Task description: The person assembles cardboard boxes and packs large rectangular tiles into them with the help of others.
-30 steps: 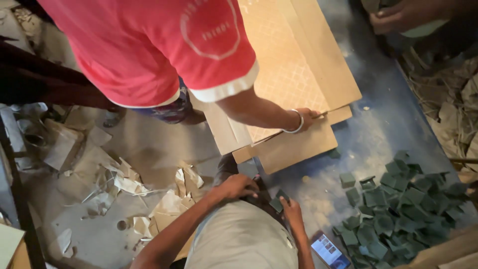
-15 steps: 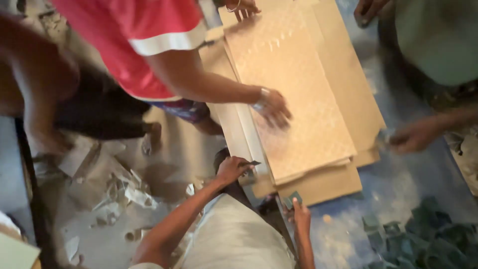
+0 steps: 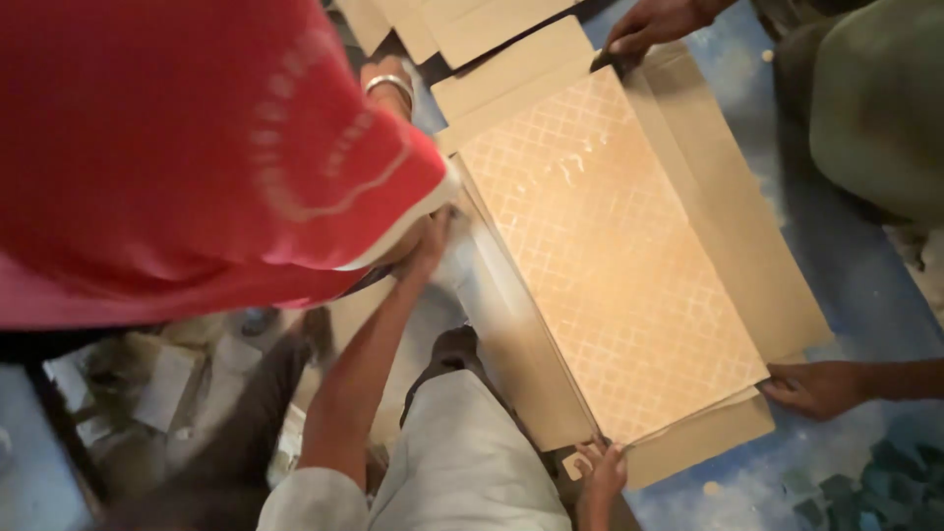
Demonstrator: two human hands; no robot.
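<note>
The opened cardboard box point(image 3: 747, 246) held a patterned tile point(image 3: 600, 256). The right hand point(image 3: 602, 470) gripped the box's near corner with curled fingers. The left hand point(image 3: 428, 246), partly hidden, seemingly pressed open-palmed against its side flap point(image 3: 511, 334).

carton: you had one flat brown cardboard box point(image 3: 728, 246) lying open mid-frame, long rectangle, flaps folded out
contents: pale orange slab point(image 3: 605, 256) with white grid pattern sat inside
loose flaps: more plain brown cardboard point(image 3: 462, 25) at top edge
labels/screens: none seen
</note>
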